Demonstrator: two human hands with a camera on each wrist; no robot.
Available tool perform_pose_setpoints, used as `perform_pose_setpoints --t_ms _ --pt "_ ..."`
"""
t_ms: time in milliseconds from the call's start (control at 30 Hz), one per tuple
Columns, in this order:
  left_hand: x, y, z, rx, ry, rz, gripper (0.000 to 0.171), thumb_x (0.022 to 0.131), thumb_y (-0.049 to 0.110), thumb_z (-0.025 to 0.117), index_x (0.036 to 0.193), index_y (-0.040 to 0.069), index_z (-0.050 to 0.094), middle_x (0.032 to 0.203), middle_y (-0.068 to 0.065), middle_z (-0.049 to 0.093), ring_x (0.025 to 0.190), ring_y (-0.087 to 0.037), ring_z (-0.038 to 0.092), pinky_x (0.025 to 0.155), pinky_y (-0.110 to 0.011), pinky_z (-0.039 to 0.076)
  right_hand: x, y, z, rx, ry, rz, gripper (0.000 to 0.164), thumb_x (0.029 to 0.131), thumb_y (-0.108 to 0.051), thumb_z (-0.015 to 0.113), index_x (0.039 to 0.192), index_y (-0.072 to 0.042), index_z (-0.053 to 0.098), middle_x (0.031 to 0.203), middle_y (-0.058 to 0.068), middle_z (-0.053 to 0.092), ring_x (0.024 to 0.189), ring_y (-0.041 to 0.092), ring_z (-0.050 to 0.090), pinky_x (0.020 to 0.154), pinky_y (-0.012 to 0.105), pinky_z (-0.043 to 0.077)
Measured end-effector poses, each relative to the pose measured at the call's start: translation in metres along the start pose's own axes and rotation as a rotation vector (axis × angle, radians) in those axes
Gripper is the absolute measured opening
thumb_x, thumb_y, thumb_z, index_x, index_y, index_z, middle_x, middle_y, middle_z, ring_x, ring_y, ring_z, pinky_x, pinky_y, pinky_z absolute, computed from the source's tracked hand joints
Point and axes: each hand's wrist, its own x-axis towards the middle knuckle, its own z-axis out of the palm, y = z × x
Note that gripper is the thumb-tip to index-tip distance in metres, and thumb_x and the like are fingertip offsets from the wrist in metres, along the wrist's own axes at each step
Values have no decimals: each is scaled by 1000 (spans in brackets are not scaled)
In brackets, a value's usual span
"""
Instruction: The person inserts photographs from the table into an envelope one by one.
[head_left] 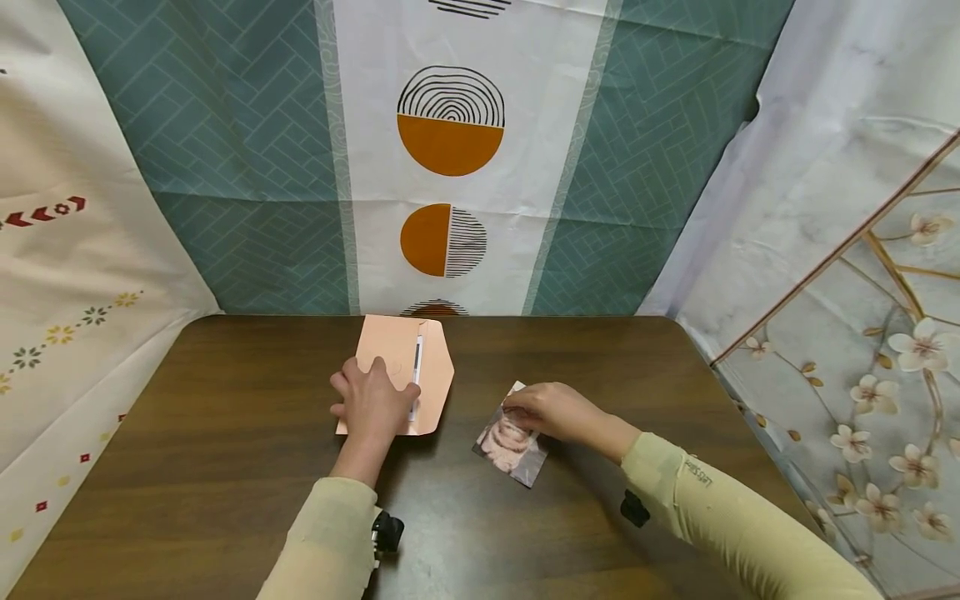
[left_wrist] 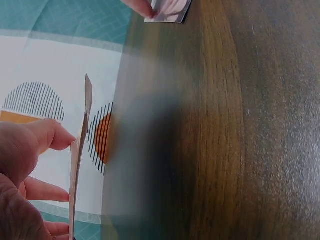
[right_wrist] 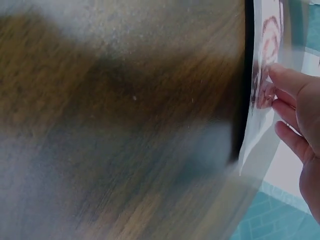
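Note:
A peach envelope (head_left: 433, 400) lies on the table with its pointed flap toward the right. A white strip with a dark bar (head_left: 417, 362) runs along it. My left hand (head_left: 372, 398) rests on the envelope with its fingers spread, and the left wrist view shows thumb and fingertips against one face of the edge-on envelope (left_wrist: 77, 165). Farther right is a glossy photo print (head_left: 506, 450), which seems slightly raised along one edge in the right wrist view. My right hand (head_left: 558, 411) holds it by its upper part with bent fingers and thumb. The photo's underside is hidden.
Both things are on a brown wooden table (head_left: 247, 467). A patterned curtain (head_left: 255, 167) hangs behind its far edge, with pale printed cloths at the left (head_left: 82, 275) and right (head_left: 840, 275). Small black devices (head_left: 387, 532) are strapped at both wrists.

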Motion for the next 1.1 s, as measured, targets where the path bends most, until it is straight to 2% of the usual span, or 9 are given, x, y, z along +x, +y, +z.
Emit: perform_pose_setpoints --t_ms 133,367,567,700,867,967,1100 --pt "0 2 1 -2 -5 3 62 92 33 75 137 -6 57 155 -35 28 144 -56 20 98 -78 36 -3 2 -6 57 30 60 30 96 -12 79 125 -3 76 119 9 78 110 25 76 94 45 60" --pt "0 3 2 -4 -16 9 62 93 33 74 139 -5 56 156 -35 27 144 -56 19 98 -77 36 -22 11 -25 136 78 270 44 96 -21 81 133 2 72 129 16 75 119 33 72 102 52 56" --pt "0 4 2 -6 -20 13 62 93 32 74 138 -6 56 155 -35 27 144 -56 20 98 -77 36 -46 18 -29 68 76 380 45 97 -27 80 130 2 72 126 18 75 118 37 72 101 56 55" --pt "0 5 2 -5 -23 12 62 93 32 74 138 -6 56 155 -36 27 144 -55 19 98 -77 36 -57 16 -23 4 99 354 42 93 -29 84 124 -1 75 118 14 77 110 33 73 97 53 57" --pt "0 5 3 -6 -19 13 62 93 32 74 139 -6 56 155 -36 27 144 -56 20 98 -77 36 -62 4 -11 -86 158 219 34 90 -27 87 115 -5 79 106 6 78 98 24 74 86 45 61" --pt "-1 5 4 -7 -21 12 63 93 32 75 140 -6 56 156 -36 27 144 -56 20 98 -77 36 -62 1 -5 -119 156 162 28 90 -25 87 111 -7 79 103 4 79 94 22 74 82 43 62" --pt "-1 5 5 -3 -26 10 64 94 33 75 141 -6 55 156 -35 27 145 -55 19 98 -77 36 -61 4 0 -135 150 130 23 91 -23 87 107 -9 78 101 3 78 91 21 73 81 42 61"
